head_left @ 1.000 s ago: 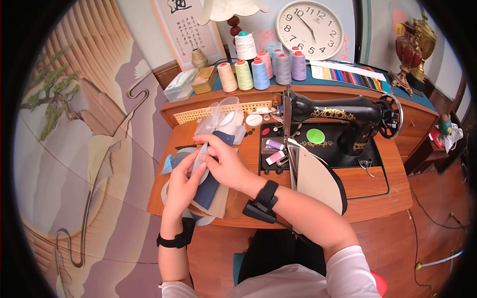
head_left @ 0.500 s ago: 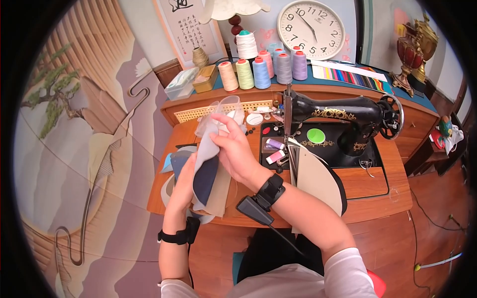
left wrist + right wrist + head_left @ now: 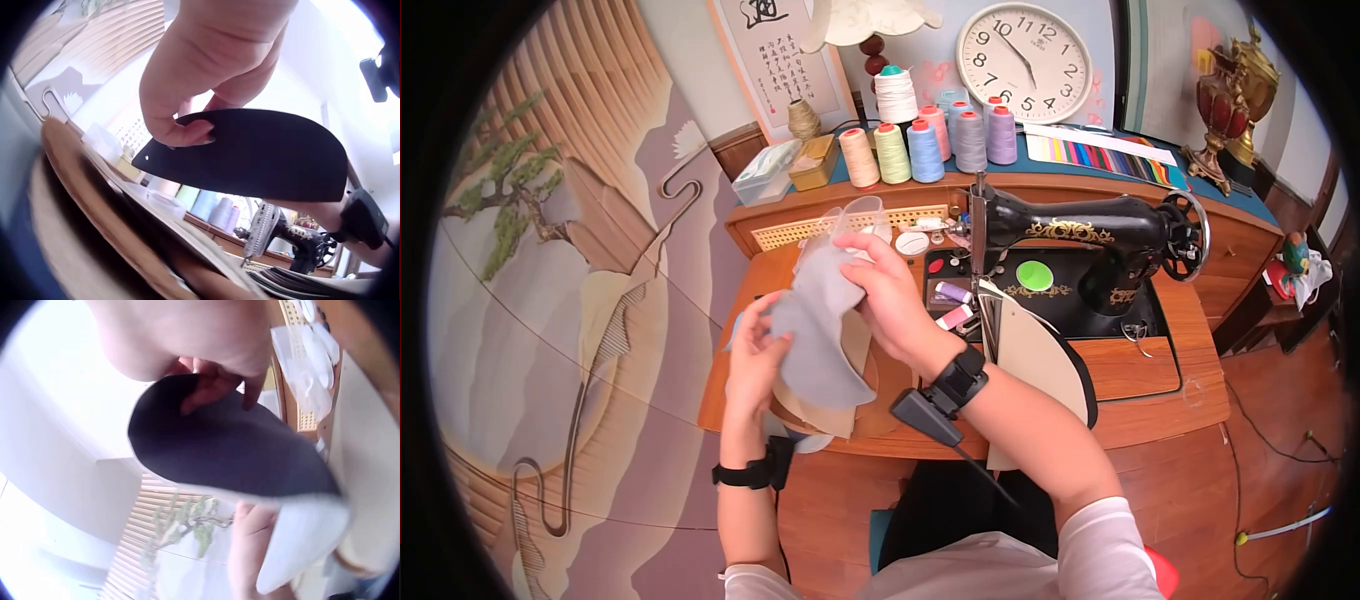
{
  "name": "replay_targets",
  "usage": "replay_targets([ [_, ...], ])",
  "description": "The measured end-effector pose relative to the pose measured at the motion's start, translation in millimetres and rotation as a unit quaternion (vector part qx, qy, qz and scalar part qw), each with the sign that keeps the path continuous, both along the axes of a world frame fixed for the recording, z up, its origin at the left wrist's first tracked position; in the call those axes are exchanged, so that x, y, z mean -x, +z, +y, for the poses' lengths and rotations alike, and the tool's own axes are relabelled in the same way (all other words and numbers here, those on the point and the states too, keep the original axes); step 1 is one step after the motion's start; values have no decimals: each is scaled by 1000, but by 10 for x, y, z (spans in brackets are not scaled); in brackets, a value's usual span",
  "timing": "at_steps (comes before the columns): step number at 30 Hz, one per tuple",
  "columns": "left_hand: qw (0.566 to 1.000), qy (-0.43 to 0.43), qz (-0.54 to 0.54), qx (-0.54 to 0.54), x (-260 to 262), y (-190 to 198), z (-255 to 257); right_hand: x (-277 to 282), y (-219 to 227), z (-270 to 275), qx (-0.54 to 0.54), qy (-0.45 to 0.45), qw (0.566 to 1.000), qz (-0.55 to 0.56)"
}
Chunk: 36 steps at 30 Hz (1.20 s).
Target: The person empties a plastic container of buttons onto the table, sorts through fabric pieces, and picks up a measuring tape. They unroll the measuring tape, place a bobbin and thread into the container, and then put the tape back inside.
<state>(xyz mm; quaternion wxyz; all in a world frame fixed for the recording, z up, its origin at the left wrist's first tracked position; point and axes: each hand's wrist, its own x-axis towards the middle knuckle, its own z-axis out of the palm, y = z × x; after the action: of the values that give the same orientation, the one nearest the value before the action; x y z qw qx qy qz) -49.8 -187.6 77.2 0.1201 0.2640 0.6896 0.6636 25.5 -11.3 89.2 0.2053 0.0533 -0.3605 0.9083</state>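
A curved, flat grey cloth piece [image 3: 815, 345] is held up in both hands above the left part of the sewing table. My right hand [image 3: 895, 300] pinches its upper end between thumb and fingers. My left hand [image 3: 755, 365] pinches its left edge; in the left wrist view the fingertips [image 3: 190, 134] curl over the edge of the piece, whose dark face [image 3: 262, 156] shows there with a small hole near its pointed tip. The right wrist view also shows a dark face [image 3: 219, 444], bent along its length. Beige cut pieces [image 3: 857, 350] lie underneath, partly covered.
A black sewing machine [image 3: 1060, 220] stands to the right, with a stack of large beige-topped pieces [image 3: 1040, 365] before it. Small thread spools [image 3: 953, 317] lie beside the needle. Clear plastic [image 3: 865, 215] sits behind the hands, and thread cones [image 3: 925, 150] line the back shelf.
My hands have moved apart from their close pinch. The grey piece has been lifted and turned, so its broad grey face now shows in the head view, where navy showed before.
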Motion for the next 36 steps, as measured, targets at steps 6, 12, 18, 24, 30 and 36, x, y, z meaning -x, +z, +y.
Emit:
replay_targets([
  [6,877,150,312,332,315,-110,-335,-226,-474,328,-527,-59,817,-227],
  [12,838,175,408,319,-190,30,-90,-786,-133,613,-540,-131,807,-200],
  [18,883,-55,415,212,-935,256,386,-1566,-182,1181,-678,-200,623,-335],
  [24,867,-293,374,150,-1518,-13,989,-2187,-354,1273,-674,-123,573,-451],
  [30,834,-278,420,226,-1729,-293,1223,-2310,-537,1311,-694,-140,559,-433],
  [36,857,-223,418,204,-1719,-390,1243,-2214,-575,1358,-529,-154,741,-384],
])
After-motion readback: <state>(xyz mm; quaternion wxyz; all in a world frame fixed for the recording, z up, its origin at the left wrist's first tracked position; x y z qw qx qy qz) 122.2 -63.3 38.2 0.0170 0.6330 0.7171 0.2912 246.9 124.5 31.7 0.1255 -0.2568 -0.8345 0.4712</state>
